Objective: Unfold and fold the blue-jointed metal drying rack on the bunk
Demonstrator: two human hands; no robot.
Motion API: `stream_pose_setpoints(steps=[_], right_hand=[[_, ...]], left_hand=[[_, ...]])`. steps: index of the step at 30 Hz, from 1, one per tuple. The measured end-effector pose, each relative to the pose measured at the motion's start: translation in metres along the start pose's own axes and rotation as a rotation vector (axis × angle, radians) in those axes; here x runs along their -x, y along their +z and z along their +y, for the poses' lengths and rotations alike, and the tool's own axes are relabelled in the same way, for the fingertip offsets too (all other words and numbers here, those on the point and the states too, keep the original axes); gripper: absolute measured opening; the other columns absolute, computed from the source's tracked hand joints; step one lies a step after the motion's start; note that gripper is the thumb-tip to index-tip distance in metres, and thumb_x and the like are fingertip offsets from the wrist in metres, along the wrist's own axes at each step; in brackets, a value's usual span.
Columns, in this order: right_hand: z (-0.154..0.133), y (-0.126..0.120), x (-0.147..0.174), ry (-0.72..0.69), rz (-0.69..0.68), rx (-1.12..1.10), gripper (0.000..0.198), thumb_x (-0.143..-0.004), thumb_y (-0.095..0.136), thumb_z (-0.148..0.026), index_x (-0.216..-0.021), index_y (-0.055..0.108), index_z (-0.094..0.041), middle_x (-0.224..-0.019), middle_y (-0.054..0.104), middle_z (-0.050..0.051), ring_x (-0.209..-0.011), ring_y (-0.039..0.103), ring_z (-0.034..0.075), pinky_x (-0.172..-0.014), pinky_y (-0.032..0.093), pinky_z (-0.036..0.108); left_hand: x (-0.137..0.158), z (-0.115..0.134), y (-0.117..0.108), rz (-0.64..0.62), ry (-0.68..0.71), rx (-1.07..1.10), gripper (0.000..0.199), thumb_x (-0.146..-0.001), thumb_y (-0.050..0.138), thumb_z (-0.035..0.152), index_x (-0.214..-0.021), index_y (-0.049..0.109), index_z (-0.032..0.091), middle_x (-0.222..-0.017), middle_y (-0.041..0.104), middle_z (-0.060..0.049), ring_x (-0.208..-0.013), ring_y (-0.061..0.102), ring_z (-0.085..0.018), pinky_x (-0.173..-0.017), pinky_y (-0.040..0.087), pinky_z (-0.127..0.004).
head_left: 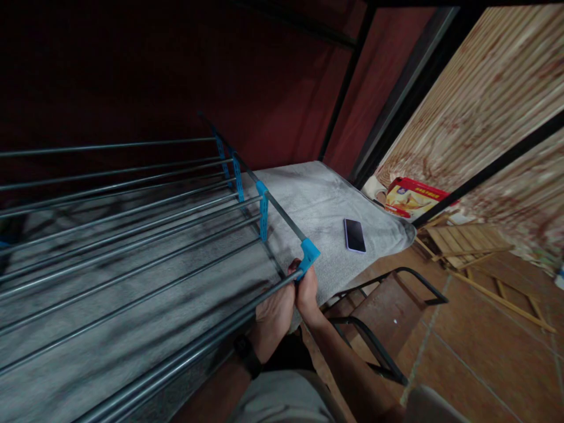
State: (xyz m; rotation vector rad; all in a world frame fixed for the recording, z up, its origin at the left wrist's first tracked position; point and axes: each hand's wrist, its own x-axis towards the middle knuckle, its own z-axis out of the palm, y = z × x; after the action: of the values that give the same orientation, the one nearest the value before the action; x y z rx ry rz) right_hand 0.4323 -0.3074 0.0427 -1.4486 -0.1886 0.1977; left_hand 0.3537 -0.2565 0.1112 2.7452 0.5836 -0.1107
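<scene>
A metal clothes drying rack with grey tubes and blue plastic joints fills the left and middle of the view. It stands over a surface draped in grey cloth. Both my hands are together at its near right corner, just under the blue corner joint. My left hand, with a dark watch on its wrist, is closed beneath the front tube, its fingertips mostly hidden. Beside it, my right hand is closed around the corner from below. The rack hides part of the fingers.
A phone lies on the cloth right of the rack. A metal-framed chair stands on the tiled floor at the right. Beyond it are a folded wooden chair and a red and yellow box. A dark red wall rises behind.
</scene>
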Motion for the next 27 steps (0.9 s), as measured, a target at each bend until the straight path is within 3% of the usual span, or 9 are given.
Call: stream_pose_setpoints(steps=[3,9,13,18,23,27], right_hand=[[0.000,0.002,0.002,0.083,0.035,-0.055,0.050,-0.093,0.040,-0.066,-0.067,0.051,-0.024,-0.064,0.055,-0.002,-0.064,0.048,0.015,-0.070,0.049,0.031],[0.003,0.000,0.005,0.140,0.014,-0.127,0.051,-0.091,0.043,-0.068,-0.070,0.056,-0.023,-0.070,0.060,-0.002,-0.068,0.052,0.015,-0.076,0.048,0.030],[-0.001,0.000,0.006,0.152,-0.021,-0.171,0.053,-0.092,0.042,-0.067,-0.070,0.059,-0.023,-0.071,0.064,-0.001,-0.068,0.055,0.016,-0.078,0.049,0.030],[-0.004,0.003,0.005,0.170,-0.168,-0.263,0.054,-0.094,0.038,-0.064,-0.068,0.061,-0.024,-0.069,0.065,0.001,-0.066,0.059,0.018,-0.074,0.050,0.032],[0.001,0.004,0.002,0.156,-0.143,-0.231,0.056,-0.093,0.038,-0.068,-0.067,0.060,-0.024,-0.067,0.065,0.001,-0.068,0.060,0.018,-0.073,0.051,0.031],[0.004,0.004,0.000,0.164,-0.137,-0.231,0.056,-0.091,0.039,-0.070,-0.067,0.059,-0.023,-0.067,0.064,0.000,-0.069,0.060,0.017,-0.070,0.050,0.030]], left_hand=[[0.001,-0.002,0.002,-0.031,-0.033,-0.031,0.037,-0.100,0.032,0.017,-0.115,0.066,0.018,-0.105,0.074,-0.012,-0.098,0.069,-0.025,-0.090,0.052,-0.035],[0.000,-0.004,0.004,-0.011,-0.031,0.049,0.037,-0.102,0.038,0.022,-0.133,0.059,0.023,-0.123,0.071,-0.010,-0.110,0.066,-0.023,-0.100,0.048,-0.036],[-0.001,-0.004,0.006,-0.031,-0.054,0.026,0.038,-0.101,0.038,0.022,-0.133,0.059,0.022,-0.121,0.072,-0.011,-0.108,0.067,-0.024,-0.101,0.047,-0.037],[0.001,-0.008,0.013,0.001,-0.050,0.045,0.038,-0.102,0.037,0.024,-0.132,0.061,0.024,-0.120,0.073,-0.009,-0.111,0.066,-0.023,-0.104,0.047,-0.037],[-0.002,-0.015,0.018,0.017,-0.006,0.102,0.035,-0.102,0.040,0.028,-0.127,0.064,0.024,-0.119,0.073,-0.008,-0.115,0.064,-0.024,-0.108,0.043,-0.040],[-0.004,-0.016,0.021,0.031,-0.012,0.133,0.038,-0.101,0.043,0.026,-0.135,0.060,0.027,-0.123,0.071,-0.008,-0.111,0.065,-0.026,-0.106,0.044,-0.043]])
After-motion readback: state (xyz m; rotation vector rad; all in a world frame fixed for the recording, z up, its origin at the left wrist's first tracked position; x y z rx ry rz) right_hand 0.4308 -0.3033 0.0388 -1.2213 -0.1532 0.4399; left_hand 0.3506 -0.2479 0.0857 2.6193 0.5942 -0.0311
